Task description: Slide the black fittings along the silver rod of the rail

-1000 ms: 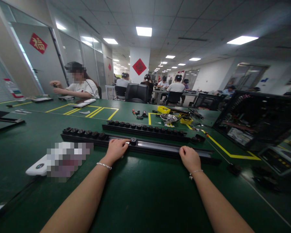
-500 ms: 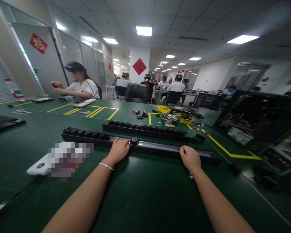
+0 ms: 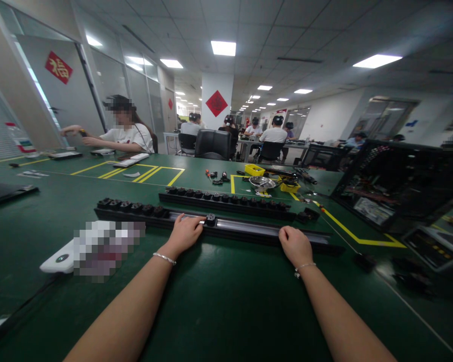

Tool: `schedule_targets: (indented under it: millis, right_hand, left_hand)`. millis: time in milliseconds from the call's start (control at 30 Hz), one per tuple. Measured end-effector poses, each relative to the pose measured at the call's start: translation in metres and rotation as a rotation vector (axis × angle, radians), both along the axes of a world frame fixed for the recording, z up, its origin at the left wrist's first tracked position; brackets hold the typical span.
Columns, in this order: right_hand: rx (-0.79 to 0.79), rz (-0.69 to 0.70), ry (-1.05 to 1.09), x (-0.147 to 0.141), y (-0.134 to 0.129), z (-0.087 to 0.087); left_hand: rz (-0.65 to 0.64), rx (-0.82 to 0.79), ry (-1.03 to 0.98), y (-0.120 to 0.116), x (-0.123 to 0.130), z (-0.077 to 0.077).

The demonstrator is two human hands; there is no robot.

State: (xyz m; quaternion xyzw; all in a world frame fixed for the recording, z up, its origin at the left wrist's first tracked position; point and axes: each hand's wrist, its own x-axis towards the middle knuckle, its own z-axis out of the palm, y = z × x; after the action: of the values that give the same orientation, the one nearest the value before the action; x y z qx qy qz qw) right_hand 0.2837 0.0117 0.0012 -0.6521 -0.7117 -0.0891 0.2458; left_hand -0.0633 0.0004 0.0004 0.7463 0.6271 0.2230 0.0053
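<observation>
A long black track rail (image 3: 249, 229) with a pale inner channel lies across the table before me. Several black socket modules (image 3: 136, 207) sit in a row at its left end. One lone socket module (image 3: 210, 219) stands in the channel near the middle. My left hand (image 3: 185, 232) is closed over the rail's near edge, its index fingertip stretched to the left side of that module. Farther right, my right hand (image 3: 296, 245) is closed round the rail, thumb on top; its other fingers are partly hidden. Just behind lies a second rail (image 3: 230, 205), filled with similar modules.
A white device (image 3: 64, 254) with a cable lies at left. Behind the rails are a metal bowl (image 3: 262, 183), a yellow bin (image 3: 254, 170) and loose black parts. An open black case (image 3: 400, 186) stands at right. Across the table sits a co-worker (image 3: 128, 133).
The lone module has shifted very slightly right along the channel, with my left index finger against it. My right hand stays put. The co-worker's hands have moved apart.
</observation>
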Motion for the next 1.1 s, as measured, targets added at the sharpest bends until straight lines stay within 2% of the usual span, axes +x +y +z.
schedule_targets:
  millis: [367,867,1100]
  right_hand:
    - [-0.013,0.011,0.041,-0.0009,-0.0016,0.0018]
    - [0.011,-0.005,-0.006,-0.0007,-0.0007,0.0007]
    - [-0.011,0.004,0.030,0.0001,-0.0001,0.0004]
  left_hand:
    - [0.007,-0.015,0.002,0.0006,0.0014,0.0016]
    - [0.001,-0.031,0.040,-0.0007,0.0043,0.0042]
    - [0.007,0.038,0.025,-0.0073,0.0092,0.0031]
